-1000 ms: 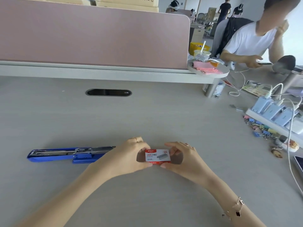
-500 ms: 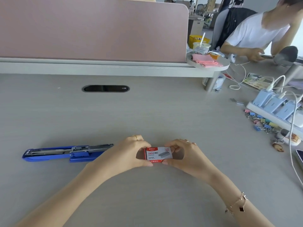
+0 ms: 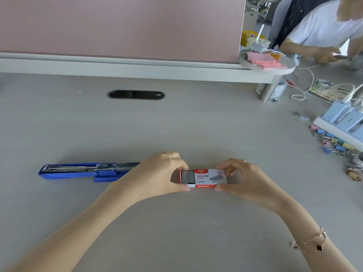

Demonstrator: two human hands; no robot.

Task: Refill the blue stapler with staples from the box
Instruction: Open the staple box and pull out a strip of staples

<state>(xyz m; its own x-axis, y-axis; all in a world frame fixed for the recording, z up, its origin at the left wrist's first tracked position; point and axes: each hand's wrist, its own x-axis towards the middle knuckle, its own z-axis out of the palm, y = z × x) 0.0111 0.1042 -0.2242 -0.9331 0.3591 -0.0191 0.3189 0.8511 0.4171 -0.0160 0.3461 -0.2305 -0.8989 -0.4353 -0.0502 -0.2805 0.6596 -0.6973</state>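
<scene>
Staple box (image 3: 204, 178) pinched at both ends, low and centre on the tabletop (image 3: 176, 124). Left hand (image 3: 157, 175) at 9 o'clock of the box, grip narrow, thumb below and fingers above the left end; right hand (image 3: 245, 176) at 3 o'clock, grip likewise narrow on the sleeve's right end. Inner tray slid out a little toward 9 o'clock, baring two grey blocks of staples (image 3: 187, 176) side by side, dull metallic, square-edged. Whether the box rests on the tabletop or hangs just above it: cannot tell.

Blue stapler (image 3: 86, 170) flat on the tabletop at 9 o'clock of the left hand, opened out long and straight, its right tip hidden behind that hand. Glossy blue plastic body, a shiny steel channel along the top, a chunky blue hinge block near the middle.

Box small, oblong, thin card, white face with red bands top and bottom. Readable: "M&G" in the red band, "24/6" with Chinese characters beside it, "STAPLES" beneath, a small grey picture of a staple strip at the right. Finer print too small to read.

Gold ring (image 3: 170, 154) on a left finger; thin chain bracelet (image 3: 312, 242) with a dark clover charm on the right wrist. Tabletop pale grey, matte, faint wood grain. Black oval cable slot (image 3: 136, 94) at 12 o'clock, well apart from the hands. Heap of pastel binder clips (image 3: 332, 142) at 3 o'clock, beside a white power strip (image 3: 341, 132).
</scene>
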